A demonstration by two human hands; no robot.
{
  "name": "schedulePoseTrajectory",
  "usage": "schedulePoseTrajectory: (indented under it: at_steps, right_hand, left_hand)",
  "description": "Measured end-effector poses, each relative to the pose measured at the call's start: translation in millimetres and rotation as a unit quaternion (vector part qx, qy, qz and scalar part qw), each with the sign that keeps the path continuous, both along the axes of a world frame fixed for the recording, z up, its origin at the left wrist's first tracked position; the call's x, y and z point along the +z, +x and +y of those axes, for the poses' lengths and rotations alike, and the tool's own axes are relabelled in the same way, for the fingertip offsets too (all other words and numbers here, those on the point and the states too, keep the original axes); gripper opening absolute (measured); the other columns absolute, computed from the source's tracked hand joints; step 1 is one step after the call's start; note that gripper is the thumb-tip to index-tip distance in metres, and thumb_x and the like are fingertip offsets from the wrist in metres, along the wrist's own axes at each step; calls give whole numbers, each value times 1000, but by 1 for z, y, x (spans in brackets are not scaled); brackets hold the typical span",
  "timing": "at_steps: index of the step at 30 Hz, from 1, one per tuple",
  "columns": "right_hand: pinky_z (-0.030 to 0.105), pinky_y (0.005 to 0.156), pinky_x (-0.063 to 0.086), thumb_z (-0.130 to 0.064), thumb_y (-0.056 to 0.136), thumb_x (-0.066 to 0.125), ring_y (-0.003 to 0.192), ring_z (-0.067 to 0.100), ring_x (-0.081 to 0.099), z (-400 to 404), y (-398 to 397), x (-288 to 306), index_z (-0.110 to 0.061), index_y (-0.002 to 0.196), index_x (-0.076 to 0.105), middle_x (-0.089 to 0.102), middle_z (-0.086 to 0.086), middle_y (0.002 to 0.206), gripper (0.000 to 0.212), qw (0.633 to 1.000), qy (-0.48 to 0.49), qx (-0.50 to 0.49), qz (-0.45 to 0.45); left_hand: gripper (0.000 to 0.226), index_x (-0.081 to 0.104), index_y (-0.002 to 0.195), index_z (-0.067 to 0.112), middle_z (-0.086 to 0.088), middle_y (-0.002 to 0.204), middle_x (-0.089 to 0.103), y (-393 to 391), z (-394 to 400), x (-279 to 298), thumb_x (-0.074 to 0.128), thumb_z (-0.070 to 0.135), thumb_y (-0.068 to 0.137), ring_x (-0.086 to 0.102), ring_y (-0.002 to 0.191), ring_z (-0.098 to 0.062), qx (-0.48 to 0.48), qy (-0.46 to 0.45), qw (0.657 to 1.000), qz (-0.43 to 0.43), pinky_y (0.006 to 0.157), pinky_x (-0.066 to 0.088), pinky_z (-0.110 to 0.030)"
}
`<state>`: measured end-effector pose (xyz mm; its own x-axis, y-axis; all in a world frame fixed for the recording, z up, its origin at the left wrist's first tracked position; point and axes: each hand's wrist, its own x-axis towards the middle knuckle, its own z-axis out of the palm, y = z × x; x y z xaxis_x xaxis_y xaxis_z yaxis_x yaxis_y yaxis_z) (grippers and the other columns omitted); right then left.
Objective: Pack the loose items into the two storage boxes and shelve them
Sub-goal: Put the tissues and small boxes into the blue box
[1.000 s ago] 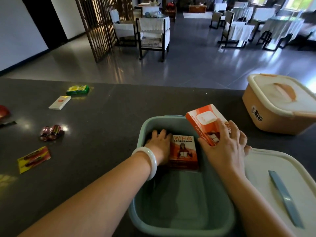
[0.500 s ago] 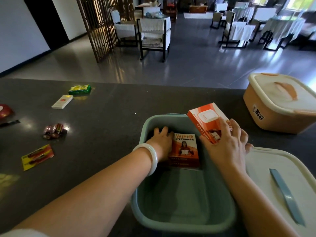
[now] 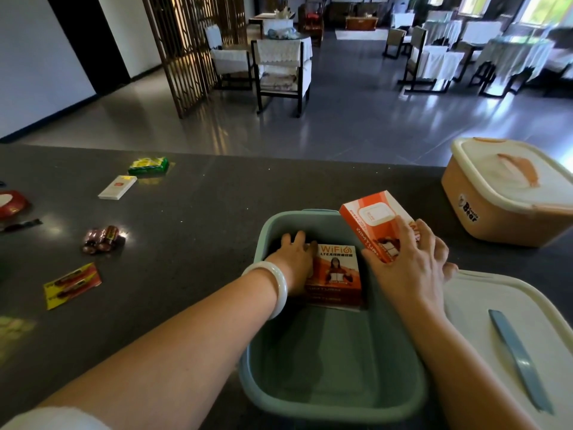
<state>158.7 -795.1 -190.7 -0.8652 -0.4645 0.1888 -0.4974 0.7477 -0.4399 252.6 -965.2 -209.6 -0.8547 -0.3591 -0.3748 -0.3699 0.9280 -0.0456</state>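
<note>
My right hand [image 3: 412, 268] grips the tilted orange box [image 3: 376, 223] over the green bin's [image 3: 335, 408] upper-right rim. Its open slot lies just below-left, beside the WiFi box [image 3: 336, 274], where my left hand [image 3: 294, 259] rests, fingers spread.

Left hand [image 3: 294, 262]: forearm extended forward and down, palm down, fingers spread and fairly straight (a pale bangle [image 3: 276, 288] sat at the wrist). Right hand [image 3: 412, 268]: forearm reached forward, fingers curled over and gripping an orange carton [image 3: 369, 221], thumb side hidden.
</note>
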Motion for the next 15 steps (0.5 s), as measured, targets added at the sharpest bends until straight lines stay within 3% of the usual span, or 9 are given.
schedulePoseTrajectory:
  at_steps: [5, 8, 12, 15]
  right_hand:
    - [56, 112, 13, -60, 83, 57, 142, 31, 8, 0, 0, 1, -32, 148, 21, 12, 3, 158, 79, 1000, 5, 2, -3]
    - [56, 113, 12, -60, 84, 57, 142, 31, 8, 0, 1, 2, -33, 148, 20, 11, 3, 158, 78, 1000, 11, 4, -4]
    - [59, 113, 12, -58, 84, 58, 142, 32, 7, 0, 0, 2, -34, 146, 22, 12, 2, 158, 76, 1000, 8, 14, -5]
    - [59, 113, 11, -58, 83, 60, 143, 30, 5, 0, 0, 3, -34, 146, 22, 11, 0, 158, 77, 1000, 5, 23, -9]
  left_hand:
    - [92, 14, 152, 17, -15, 149, 18, -1, -1, -2, 68, 45, 83, 25, 133, -40, -9, -25, 1000, -6, 112, 29, -55]
    - [103, 13, 152, 20, -11, 149, 14, 3, 3, 3, 74, 50, 75, 19, 136, -38, 16, 16, 1000, 19, 112, 30, -54]
    - [87, 19, 151, 17, -10, 151, 15, 16, 8, 19, 68, 41, 84, 20, 139, -31, -1, -2, 990, 143, 112, 32, -46]
    - [65, 31, 146, 15, -8, 143, 28, 28, 1, 33, 61, 32, 90, 30, 134, -26, 32, -30, 956, 289, 110, 33, -41]
